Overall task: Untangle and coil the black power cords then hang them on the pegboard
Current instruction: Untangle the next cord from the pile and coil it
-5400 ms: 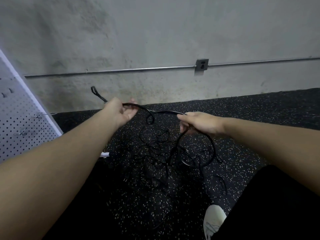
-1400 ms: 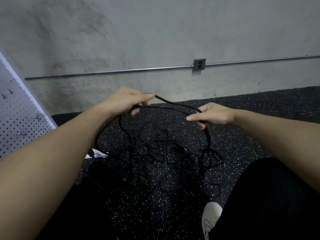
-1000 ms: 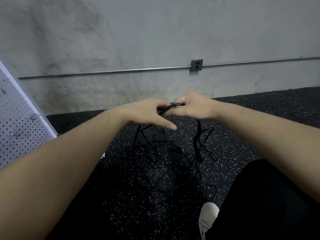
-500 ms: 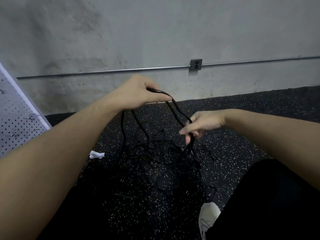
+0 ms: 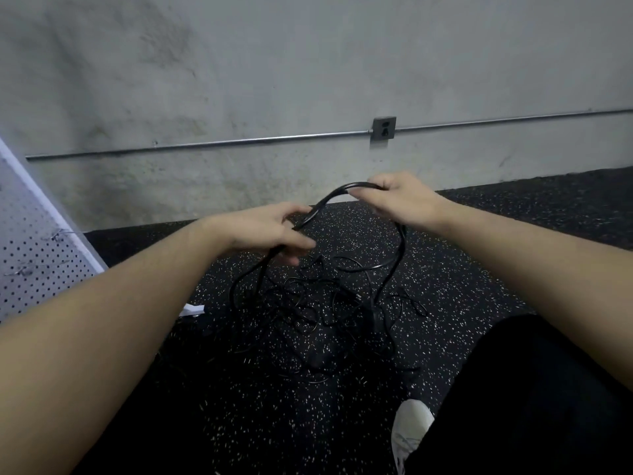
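Two hands up over the floor in the head view: left hand curled round doubled strands of black power cord, right hand pinching the arch of the same cord, remaining cords heaped in a tangle below, pegboard leaning at far left. Likely snag ahead: hanging strands dragging the heap along and cinching knots tighter if pulled hard.
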### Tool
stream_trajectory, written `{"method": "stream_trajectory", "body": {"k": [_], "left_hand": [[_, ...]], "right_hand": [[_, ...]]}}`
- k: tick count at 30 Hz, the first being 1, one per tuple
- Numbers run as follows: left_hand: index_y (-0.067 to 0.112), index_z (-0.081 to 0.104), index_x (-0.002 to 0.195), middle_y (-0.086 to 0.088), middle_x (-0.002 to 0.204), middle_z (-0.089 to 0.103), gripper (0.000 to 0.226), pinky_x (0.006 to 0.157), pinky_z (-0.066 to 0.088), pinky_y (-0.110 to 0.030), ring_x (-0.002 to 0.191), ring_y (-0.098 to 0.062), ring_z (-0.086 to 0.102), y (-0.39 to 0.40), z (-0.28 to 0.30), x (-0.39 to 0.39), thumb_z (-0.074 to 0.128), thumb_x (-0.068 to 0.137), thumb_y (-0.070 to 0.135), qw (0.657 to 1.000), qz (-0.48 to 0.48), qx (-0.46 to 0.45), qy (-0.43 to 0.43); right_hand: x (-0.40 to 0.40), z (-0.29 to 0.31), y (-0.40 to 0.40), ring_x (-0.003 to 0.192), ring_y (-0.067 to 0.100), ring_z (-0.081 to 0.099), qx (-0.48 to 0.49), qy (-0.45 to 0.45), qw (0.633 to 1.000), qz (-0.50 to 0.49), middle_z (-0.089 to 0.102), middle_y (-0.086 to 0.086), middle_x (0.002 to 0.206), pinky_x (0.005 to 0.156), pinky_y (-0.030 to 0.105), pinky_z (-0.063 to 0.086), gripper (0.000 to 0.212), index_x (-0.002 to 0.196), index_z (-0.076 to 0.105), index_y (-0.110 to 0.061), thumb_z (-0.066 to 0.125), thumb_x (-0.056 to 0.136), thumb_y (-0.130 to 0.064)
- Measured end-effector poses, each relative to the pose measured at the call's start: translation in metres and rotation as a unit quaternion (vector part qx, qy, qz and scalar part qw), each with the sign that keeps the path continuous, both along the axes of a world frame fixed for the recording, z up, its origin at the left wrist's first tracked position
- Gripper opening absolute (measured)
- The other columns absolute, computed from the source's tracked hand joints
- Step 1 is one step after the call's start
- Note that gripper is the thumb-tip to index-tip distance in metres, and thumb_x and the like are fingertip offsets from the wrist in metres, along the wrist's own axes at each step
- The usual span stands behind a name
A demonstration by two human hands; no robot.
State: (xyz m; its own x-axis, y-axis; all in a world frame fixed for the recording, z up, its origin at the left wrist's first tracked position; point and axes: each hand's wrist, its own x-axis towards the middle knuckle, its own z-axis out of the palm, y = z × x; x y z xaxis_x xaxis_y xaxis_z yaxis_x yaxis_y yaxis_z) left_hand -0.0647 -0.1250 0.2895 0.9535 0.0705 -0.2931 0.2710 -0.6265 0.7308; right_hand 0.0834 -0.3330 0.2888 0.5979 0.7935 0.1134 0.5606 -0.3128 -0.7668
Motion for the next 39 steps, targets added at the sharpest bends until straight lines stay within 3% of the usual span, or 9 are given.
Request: {"method": "stream_trajectory", "body": {"k": [5, 9, 13, 19, 21, 25, 30, 33, 39], "left_hand": [[0.017, 0.066, 0.106, 0.009, 0.067, 0.056, 0.019, 0.045, 0.037, -0.014, 0.046, 0.002, 0.045, -0.021, 0.005, 0.022, 0.063, 0.1, 0.034, 0.976, 0.057, 0.104, -0.182], [0.027, 0.07, 0.088, 0.01, 0.062, 0.055, 0.01, 0.049, 0.028, -0.024, 0.049, -0.005, 0.039, -0.01, 0.013, 0.02, 0.067, 0.097, 0.025, 0.978, 0.049, 0.051, -0.198], [0.032, 0.072, 0.076, 0.009, 0.054, 0.051, 0.024, 0.048, 0.027, -0.027, 0.047, -0.009, 0.038, -0.009, 0.004, 0.017, 0.069, 0.096, 0.019, 0.967, 0.083, -0.088, -0.226], [0.025, 0.065, 0.084, 0.01, 0.055, 0.054, 0.015, 0.045, 0.03, -0.023, 0.05, -0.01, 0.042, -0.005, 0.014, 0.015, 0.066, 0.098, 0.021, 0.969, 0.113, 0.01, -0.219], [0.021, 0.065, 0.101, 0.004, 0.068, 0.062, 0.008, 0.045, 0.042, -0.021, 0.053, -0.013, 0.054, 0.0, 0.015, 0.008, 0.07, 0.096, 0.022, 0.982, 0.096, 0.035, -0.161], [0.026, 0.054, 0.132, 0.003, 0.075, 0.074, 0.052, 0.072, 0.06, -0.034, 0.071, -0.02, 0.073, -0.002, 0.013, 0.003, 0.08, 0.087, 0.021, 0.992, 0.049, 0.012, -0.12], [0.031, 0.055, 0.121, 0.004, 0.071, 0.07, 0.04, 0.058, 0.05, -0.022, 0.059, -0.011, 0.068, -0.018, 0.015, 0.018, 0.076, 0.089, 0.042, 0.986, 0.045, 0.078, -0.142], [0.019, 0.066, 0.106, 0.01, 0.065, 0.055, 0.029, 0.042, 0.032, -0.017, 0.047, -0.001, 0.045, -0.021, 0.009, 0.025, 0.068, 0.094, 0.046, 0.971, 0.059, 0.157, -0.172], [0.025, 0.066, 0.086, 0.005, 0.067, 0.062, 0.017, 0.056, 0.038, -0.027, 0.058, -0.01, 0.049, -0.017, 0.013, 0.022, 0.07, 0.095, 0.039, 0.959, 0.092, 0.083, -0.254]], "right_hand": [[-0.013, 0.007, 0.009, 0.049, 0.008, 0.045, -0.042, -0.015, 0.997, 0.068, 0.052, -0.003, 0.058, 0.054, 0.022, 0.037, 0.035, 0.071, 0.06, -0.017, 0.062, 0.099, -0.038], [-0.001, -0.005, -0.004, 0.094, 0.012, 0.071, -0.162, 0.016, 0.98, 0.115, 0.077, -0.001, 0.09, 0.093, 0.023, 0.041, 0.033, 0.082, 0.072, -0.011, 0.063, 0.098, -0.038], [0.006, -0.02, -0.006, 0.099, -0.003, 0.066, -0.195, 0.014, 0.975, 0.105, 0.077, -0.015, 0.1, 0.088, 0.01, 0.036, 0.029, 0.096, 0.079, -0.018, 0.063, 0.097, -0.042], [0.023, -0.022, -0.011, 0.045, 0.001, 0.039, -0.112, -0.08, 0.99, -0.007, 0.056, -0.002, 0.067, 0.045, 0.014, 0.03, 0.035, 0.104, 0.075, -0.02, 0.058, 0.098, -0.049], [0.023, -0.018, -0.012, 0.05, -0.004, 0.048, -0.07, -0.091, 0.993, -0.02, 0.059, -0.011, 0.076, 0.051, 0.011, 0.035, 0.025, 0.113, 0.074, -0.027, 0.058, 0.101, -0.042], [0.013, -0.001, -0.005, 0.096, 0.003, 0.055, -0.086, -0.216, 0.972, 0.031, 0.055, -0.017, 0.1, 0.092, 0.019, 0.043, 0.037, 0.14, 0.059, -0.03, 0.051, 0.106, -0.018], [-0.002, 0.01, 0.01, 0.094, 0.006, 0.05, -0.093, -0.298, 0.946, 0.092, 0.056, -0.014, 0.109, 0.081, 0.012, 0.036, 0.043, 0.142, 0.059, -0.028, 0.052, 0.104, -0.01], [-0.005, 0.007, 0.011, 0.094, 0.013, 0.064, -0.066, -0.182, 0.976, 0.096, 0.067, -0.012, 0.11, 0.087, 0.025, 0.052, 0.037, 0.127, 0.067, -0.034, 0.056, 0.101, -0.009], [-0.006, -0.011, 0.002, 0.062, -0.012, 0.057, -0.177, 0.002, 0.976, 0.124, 0.069, -0.028, 0.074, 0.065, 0.01, 0.042, 0.024, 0.105, 0.076, -0.025, 0.055, 0.101, -0.013]]}}
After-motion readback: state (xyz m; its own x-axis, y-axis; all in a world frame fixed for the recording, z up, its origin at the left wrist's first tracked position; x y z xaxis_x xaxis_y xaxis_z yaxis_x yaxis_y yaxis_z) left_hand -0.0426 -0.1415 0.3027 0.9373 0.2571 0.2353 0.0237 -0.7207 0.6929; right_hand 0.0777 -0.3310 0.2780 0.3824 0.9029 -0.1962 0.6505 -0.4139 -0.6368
